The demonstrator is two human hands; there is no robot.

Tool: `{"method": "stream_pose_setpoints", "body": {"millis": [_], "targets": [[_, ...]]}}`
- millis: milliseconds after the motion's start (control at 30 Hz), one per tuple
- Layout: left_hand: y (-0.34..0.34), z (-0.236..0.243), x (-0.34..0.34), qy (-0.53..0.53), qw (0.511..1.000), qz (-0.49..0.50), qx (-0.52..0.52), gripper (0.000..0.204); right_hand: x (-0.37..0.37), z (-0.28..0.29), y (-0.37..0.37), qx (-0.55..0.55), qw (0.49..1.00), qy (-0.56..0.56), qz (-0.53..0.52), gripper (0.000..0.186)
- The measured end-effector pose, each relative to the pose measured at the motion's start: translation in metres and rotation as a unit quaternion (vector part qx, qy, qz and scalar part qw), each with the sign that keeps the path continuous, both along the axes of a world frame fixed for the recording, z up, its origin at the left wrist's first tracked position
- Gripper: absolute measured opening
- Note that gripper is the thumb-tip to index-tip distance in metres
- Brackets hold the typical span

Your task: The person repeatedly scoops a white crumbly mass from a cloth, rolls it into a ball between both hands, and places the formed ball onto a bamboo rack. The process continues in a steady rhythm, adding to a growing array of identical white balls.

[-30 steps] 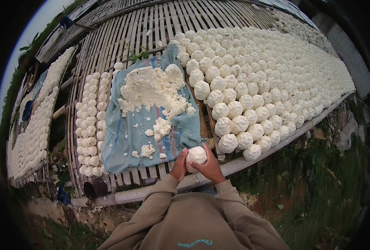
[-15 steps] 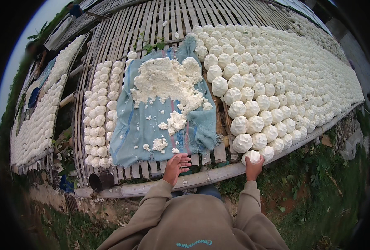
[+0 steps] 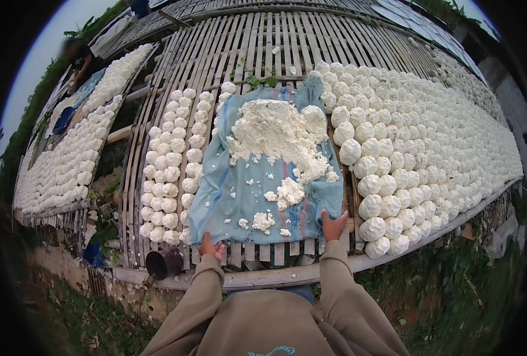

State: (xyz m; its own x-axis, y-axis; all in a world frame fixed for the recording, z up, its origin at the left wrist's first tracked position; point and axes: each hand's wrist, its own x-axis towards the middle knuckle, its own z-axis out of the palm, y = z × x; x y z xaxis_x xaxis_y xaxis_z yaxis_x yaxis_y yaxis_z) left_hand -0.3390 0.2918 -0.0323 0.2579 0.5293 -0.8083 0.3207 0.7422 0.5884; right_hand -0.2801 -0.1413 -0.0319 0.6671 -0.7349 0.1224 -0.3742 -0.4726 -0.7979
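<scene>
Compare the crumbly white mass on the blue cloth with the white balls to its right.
The crumbly mass is a loose, ragged heap; the white balls are separate, rounded lumps. The crumbly mass lies on the blue cloth; the white balls sit in rows beside it. Both are whitish.

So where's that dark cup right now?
In the head view, the dark cup is at lower left, by the front edge of the bamboo platform, just left of the left hand.
</scene>
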Motion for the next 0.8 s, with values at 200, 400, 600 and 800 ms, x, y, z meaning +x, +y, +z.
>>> {"method": "stream_pose_setpoints", "body": {"millis": [200,400,600,800], "targets": [[0.012,0.012,-0.019,-0.073,0.995,-0.066,0.033,0.034,0.052,0.036,0.057,0.097,0.989,0.053,0.096,0.034],[0.006,0.011,-0.039,-0.054,0.983,-0.174,0.040,0.036,0.068,0.091,0.182,-0.051,0.938,0.166,0.299,0.043],[-0.014,0.029,-0.014,-0.021,0.951,-0.310,0.010,0.039,0.067,0.082,0.182,-0.106,0.844,0.213,0.481,0.042],[-0.010,0.129,0.063,0.093,0.623,-0.776,-0.033,0.058,0.104,0.116,0.091,0.009,0.779,0.300,0.551,0.050]]}}
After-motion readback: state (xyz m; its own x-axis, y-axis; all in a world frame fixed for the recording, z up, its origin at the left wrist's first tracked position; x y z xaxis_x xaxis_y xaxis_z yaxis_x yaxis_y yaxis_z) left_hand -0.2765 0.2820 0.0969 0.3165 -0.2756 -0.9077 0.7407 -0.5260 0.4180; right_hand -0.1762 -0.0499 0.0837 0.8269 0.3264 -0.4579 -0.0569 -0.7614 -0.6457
